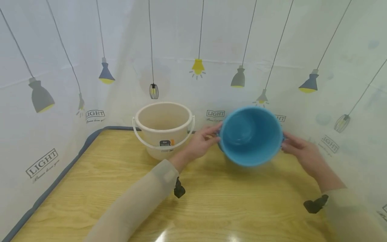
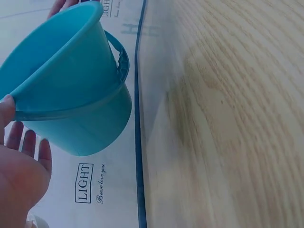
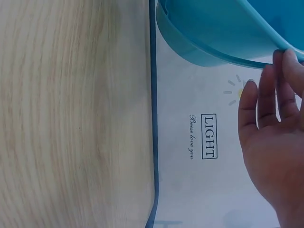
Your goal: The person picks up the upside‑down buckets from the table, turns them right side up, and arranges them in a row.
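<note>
A blue bucket (image 1: 252, 136) hangs above the wooden table, tipped so that its mouth faces me and its inside shows. My left hand (image 1: 198, 144) pinches it at the left side of the rim, by the handle's end. On the opposite side my right hand (image 1: 306, 156) pinches the rim between thumb and fingers. In the left wrist view the handle of the bucket (image 2: 66, 90) hangs round its outer wall, and the thumb lies on the rim. The right wrist view shows the right hand (image 3: 273, 133) with its other fingers spread below the bucket (image 3: 209, 31).
A cream bucket (image 1: 151, 136) with a white handle and a dark label stands upright at the table's back, left of the blue one. Behind the wooden table (image 1: 193, 205) hangs a white sheet (image 1: 178, 30) printed with lamps. Dark blue edging (image 1: 63, 178) borders the table's left side.
</note>
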The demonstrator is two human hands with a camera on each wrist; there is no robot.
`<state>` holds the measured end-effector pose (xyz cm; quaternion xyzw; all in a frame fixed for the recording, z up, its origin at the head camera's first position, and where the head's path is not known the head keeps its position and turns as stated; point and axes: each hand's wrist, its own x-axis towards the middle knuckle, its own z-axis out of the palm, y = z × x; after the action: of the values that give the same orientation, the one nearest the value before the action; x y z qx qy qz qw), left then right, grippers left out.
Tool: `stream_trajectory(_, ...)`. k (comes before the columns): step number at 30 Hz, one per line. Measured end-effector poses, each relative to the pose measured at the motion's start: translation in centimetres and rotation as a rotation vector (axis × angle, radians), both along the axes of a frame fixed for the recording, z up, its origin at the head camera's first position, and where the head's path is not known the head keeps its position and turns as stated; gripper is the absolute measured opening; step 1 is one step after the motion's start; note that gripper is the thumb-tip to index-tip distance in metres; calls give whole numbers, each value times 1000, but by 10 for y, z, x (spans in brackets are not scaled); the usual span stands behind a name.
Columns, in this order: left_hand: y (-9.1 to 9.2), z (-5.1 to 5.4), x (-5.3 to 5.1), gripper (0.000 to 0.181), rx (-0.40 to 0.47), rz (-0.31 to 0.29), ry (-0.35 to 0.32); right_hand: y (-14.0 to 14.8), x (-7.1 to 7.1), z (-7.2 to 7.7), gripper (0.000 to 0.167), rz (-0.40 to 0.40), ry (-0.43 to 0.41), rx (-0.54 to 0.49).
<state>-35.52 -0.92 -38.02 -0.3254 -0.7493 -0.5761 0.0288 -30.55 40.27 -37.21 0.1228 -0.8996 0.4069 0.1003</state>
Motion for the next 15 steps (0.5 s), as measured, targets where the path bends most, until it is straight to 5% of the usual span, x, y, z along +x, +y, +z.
stream_trajectory(8, 2, 3, 0, 59, 86, -102, -42, -2, 1, 4, 57, -49, -20, 48)
stream_trajectory(11, 2, 5, 1, 59, 75, -109, -69, -6, -1, 3, 57, -2, -42, -23)
stream_trajectory(15, 1, 7, 3, 58, 76, -101, -99, -12, -6, 2, 58, 195, -63, -299)
